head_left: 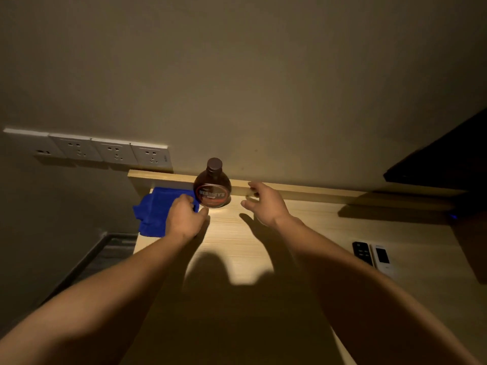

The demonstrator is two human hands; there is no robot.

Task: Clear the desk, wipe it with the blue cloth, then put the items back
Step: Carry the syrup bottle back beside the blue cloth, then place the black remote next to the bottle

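**Sockets, wall and a dark shape**

A row of white sockets [87, 150] sits in the plain beige wall [263, 88] at left. A dark flat object [442, 159] juts in at upper right, with a tiny blue light [452, 216] below it. Grey floor [113, 254] shows at lower left.

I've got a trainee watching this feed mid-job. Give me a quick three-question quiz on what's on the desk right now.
1. True or false: the syrup bottle stands upright at the back of the desk.
2. What lies under the left hand? A) blue cloth B) a sponge C) a notebook
3. How many remotes lie on the desk, off to the side of the right hand?

Key: 1 true; 2 A; 3 two.
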